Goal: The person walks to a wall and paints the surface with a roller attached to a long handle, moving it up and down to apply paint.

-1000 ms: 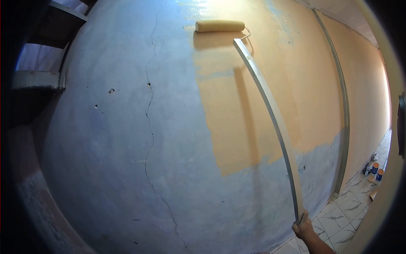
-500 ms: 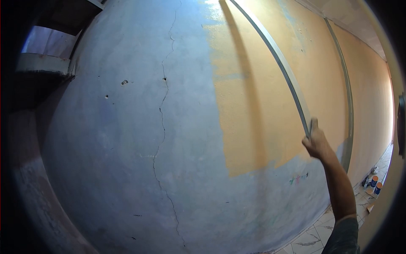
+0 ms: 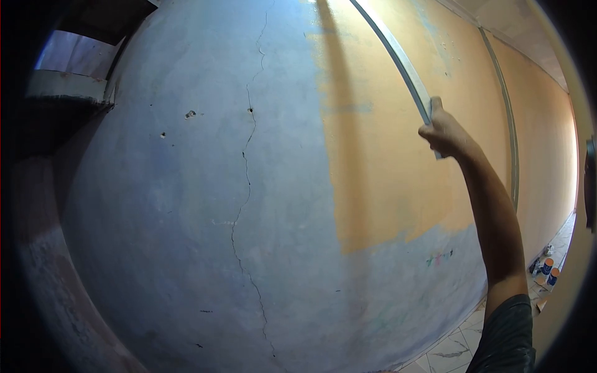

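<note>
My right hand [image 3: 449,132] is wrapped round the lower end of a long grey pole [image 3: 404,65], a little right of the middle of the view. The pole slants up and to the left and leaves the frame at the top, so its far end is hidden. Behind it, an orange painted area [image 3: 398,180] covers part of the wall, and a dark shadow band runs down over it. The wall to the left is bluish grey [image 3: 186,217], with a long thin crack. My left hand does not show.
Dark shelves or ledges [image 3: 68,87] stand at the upper left. A vertical strip [image 3: 507,112] runs down the wall on the right. Several small containers [image 3: 546,267] are on the tiled floor [image 3: 448,352] at the lower right. A wall edge [image 3: 563,273] borders the far right.
My right hand has moved up and slightly left with the pole. The pole's lower end now shows below my hand, and more of my forearm and sleeve is in view.
</note>
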A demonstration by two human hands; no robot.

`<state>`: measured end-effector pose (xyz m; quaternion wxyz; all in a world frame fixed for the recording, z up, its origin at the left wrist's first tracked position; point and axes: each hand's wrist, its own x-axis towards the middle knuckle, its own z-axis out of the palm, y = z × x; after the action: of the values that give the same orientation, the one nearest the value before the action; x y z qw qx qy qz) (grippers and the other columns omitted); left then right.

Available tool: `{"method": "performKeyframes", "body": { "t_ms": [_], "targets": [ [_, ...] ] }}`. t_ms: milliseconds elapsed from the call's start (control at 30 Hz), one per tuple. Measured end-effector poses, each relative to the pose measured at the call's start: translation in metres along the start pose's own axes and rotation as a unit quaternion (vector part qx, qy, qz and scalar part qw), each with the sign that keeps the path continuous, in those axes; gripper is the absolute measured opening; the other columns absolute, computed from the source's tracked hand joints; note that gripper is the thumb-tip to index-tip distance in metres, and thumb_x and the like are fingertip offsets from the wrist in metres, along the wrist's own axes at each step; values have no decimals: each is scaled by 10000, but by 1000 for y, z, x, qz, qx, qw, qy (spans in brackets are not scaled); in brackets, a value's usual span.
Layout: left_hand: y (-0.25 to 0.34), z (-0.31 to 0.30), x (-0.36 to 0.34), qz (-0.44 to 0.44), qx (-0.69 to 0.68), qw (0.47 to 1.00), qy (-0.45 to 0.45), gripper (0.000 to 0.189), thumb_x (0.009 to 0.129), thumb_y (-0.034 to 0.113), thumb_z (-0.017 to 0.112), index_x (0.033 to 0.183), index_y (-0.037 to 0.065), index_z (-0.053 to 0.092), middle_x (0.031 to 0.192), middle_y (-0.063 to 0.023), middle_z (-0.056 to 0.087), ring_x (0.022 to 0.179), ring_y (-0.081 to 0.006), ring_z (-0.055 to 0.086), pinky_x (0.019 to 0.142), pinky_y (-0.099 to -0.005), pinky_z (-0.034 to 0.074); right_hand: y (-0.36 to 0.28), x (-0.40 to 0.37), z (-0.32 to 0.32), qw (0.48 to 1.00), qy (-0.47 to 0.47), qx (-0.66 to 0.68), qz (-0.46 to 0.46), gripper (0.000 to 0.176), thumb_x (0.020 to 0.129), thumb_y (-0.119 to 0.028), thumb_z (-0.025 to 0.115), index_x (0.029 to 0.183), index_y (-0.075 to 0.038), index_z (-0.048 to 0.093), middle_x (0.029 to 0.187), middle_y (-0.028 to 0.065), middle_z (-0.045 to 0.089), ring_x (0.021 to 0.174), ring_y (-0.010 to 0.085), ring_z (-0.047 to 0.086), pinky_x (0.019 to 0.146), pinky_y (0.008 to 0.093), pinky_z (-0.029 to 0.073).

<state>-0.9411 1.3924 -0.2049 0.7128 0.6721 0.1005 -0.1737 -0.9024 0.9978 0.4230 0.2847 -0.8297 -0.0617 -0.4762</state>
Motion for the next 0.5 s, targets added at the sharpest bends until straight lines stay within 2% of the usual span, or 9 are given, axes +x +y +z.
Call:
{"method": "performKeyframes", "body": {
  "t_ms": [33, 133, 200, 267, 367, 433, 500],
  "targets": [
    [-1, -1, -1, 0, 1, 1000, 1, 336, 1011, 352, 482, 1168, 60, 535, 1086, -63, 572, 920, -163, 570, 792, -309, 460, 11, -10, 8, 999, 13, -26, -26, 392, 800, -48, 532, 1097, 75, 309, 754, 298, 580, 670, 404, 640, 472, 471, 479],
    [-2, -4, -2, -2, 5, 1000, -4, 333, 1011, 352, 482, 1165, 61, 536, 1080, -61, 571, 916, -162, 569, 789, -308, 459, 28, -65, 27, 999, 26, -38, -21, 392, 781, -48, 519, 1096, 72, 320, 713, 310, 579, 645, 457, 627, 606, 517, 503],
    [-3, -7, -3, -3, 8, 1000, -5, 331, 1011, 351, 482, 1162, 61, 536, 1076, -60, 571, 913, -161, 568, 788, -308, 459, 58, -103, 48, 996, 44, -54, -54, 446, 771, -54, 536, 1122, 77, 295, 728, 368, 560, 702, 527, 594, 605, 542, 487],
    [-1, -9, -2, -2, 12, 1000, -6, 330, 1011, 351, 482, 1160, 62, 537, 1073, -59, 570, 910, -161, 567, 786, -307, 458, 77, -148, 66, 997, 48, -32, -50, 505, 763, -41, 558, 1165, 63, 270, 716, 363, 562, 710, 544, 581, 609, 560, 475],
    [-1, -13, -2, -2, 13, 1000, -4, 327, 1011, 351, 482, 1156, 62, 537, 1067, -58, 570, 906, -159, 566, 783, -306, 457, 84, -223, 78, 999, -14, -22, 34, 570, 765, -29, 569, 1216, 43, 229, 690, 351, 553, 693, 552, 561, 608, 581, 456],
    [-2, -14, -2, -3, 14, 1000, -5, 325, 1011, 350, 482, 1153, 63, 538, 1063, -57, 570, 903, -159, 565, 781, -306, 457, 90, -268, 85, 999, -27, -10, 33, 583, 760, -14, 558, 1226, 45, 213, 687, 321, 555, 684, 549, 564, 609, 556, 471],
    [-2, -16, -2, -4, 14, 1000, -4, 324, 1011, 350, 483, 1151, 63, 538, 1059, -56, 569, 900, -158, 564, 779, -305, 456, 78, -305, 85, 997, -48, -7, 56, 635, 758, -18, 578, 1266, 34, 201, 722, 334, 563, 709, 553, 568, 639, 560, 474]
  ]
}}
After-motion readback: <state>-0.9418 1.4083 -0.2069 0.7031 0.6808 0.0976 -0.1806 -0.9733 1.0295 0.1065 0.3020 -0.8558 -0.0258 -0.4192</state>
